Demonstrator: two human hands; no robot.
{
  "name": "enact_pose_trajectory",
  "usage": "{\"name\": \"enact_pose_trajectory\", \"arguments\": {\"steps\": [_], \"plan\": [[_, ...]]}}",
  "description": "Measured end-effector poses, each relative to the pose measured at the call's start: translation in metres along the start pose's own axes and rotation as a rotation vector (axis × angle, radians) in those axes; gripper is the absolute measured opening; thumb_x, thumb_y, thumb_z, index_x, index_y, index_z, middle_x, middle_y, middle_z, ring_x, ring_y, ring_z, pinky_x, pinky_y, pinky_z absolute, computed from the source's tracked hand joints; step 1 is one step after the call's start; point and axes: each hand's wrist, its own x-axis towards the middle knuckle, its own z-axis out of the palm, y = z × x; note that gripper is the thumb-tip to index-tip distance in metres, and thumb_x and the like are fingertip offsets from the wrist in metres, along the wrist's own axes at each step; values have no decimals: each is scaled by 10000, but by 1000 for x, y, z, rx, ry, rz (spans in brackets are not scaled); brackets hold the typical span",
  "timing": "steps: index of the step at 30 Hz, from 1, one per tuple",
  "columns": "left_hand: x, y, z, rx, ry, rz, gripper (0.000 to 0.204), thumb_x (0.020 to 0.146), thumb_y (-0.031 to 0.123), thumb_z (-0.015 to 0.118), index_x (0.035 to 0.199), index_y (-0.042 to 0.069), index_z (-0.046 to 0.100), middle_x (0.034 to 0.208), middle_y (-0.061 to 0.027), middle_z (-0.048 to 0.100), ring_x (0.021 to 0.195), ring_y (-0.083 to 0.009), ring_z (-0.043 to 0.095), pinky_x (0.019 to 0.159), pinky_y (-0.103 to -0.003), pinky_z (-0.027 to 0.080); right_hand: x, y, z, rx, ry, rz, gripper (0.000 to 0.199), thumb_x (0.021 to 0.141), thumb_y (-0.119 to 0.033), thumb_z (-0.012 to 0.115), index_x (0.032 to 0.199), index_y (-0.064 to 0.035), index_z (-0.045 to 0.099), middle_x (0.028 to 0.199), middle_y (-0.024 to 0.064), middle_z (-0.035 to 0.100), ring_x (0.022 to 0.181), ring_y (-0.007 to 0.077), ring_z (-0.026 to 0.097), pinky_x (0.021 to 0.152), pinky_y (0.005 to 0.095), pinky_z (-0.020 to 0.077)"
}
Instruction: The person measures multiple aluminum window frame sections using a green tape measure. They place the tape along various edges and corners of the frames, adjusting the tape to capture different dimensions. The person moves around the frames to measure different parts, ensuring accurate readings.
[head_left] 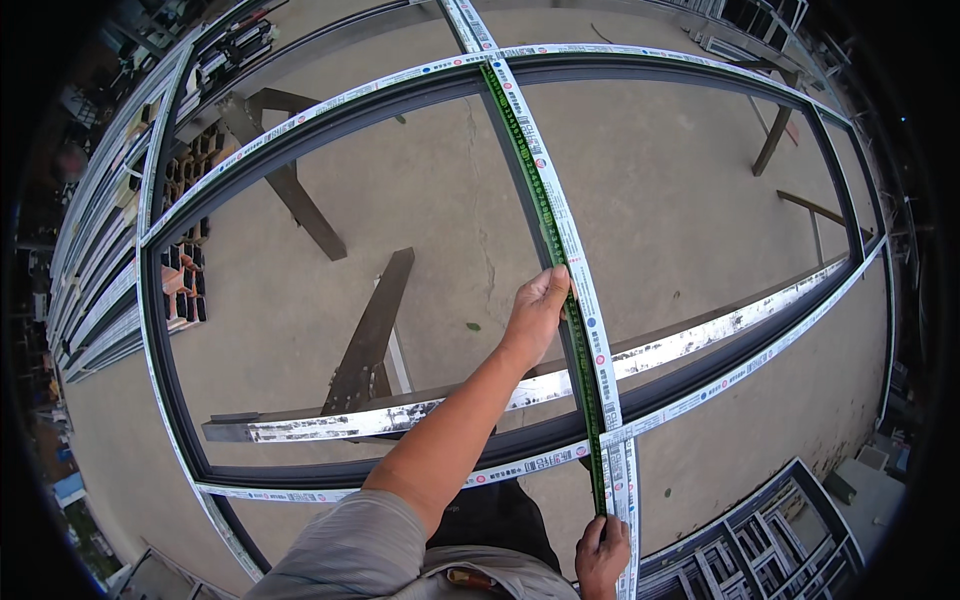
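Note:
A green tape measure blade runs along the middle bar of a large window frame, from the far crosspiece to below the near rail. The bar and rails are dark metal with white printed protective film on top. My left hand is closed on the blade about midway, its thumb on top by the bar's left edge. Close to my body, my right hand grips the blade's near end beside the bar. Whether a tape case is inside that hand is hidden.
Under the frame lies a scuffed silver beam with dark metal supports. Stacked long profiles are at the left. Another frame with smaller pieces is at the lower right. Concrete floor shows through the openings.

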Motion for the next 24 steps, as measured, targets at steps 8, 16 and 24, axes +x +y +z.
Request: {"name": "enact_pose_trajectory", "arguments": {"steps": [8, 16, 24], "plan": [[3, 3, -2, 34, 18, -19, 486, 1159, 521, 541, 1067, 83, 729, 896, 52, 663, 774, -64, 536, 733, -258, 460, 8, -7, 0, 149, 15, 53, 119, 1026, -126, 654, 1021, -17, 701, 870, 226, 664, 784, 466, 648, 697, 551, 497], [14, 6, -2, 54, 44, 41, 460, 1130, 502, 615, 1095, 62, 744, 869, 38, 666, 750, -73, 547, 721, -273, 478, 18, -13, -15, 139, -1, 62, 109, 1025, -119, 678, 1070, -26, 716, 967, 230, 669, 833, 444, 661, 749, 511, 530], [29, -4, -15, 96, -22, 54, 345, 1152, 451, 572, 1136, 143, 727, 898, 45, 718, 790, -96, 658, 751, -318, 550, 20, -14, -19, 218, -39, 123, 120, 1017, -127, 705, 1091, -31, 703, 943, 214, 670, 821, 398, 661, 749, 475, 528]]}}
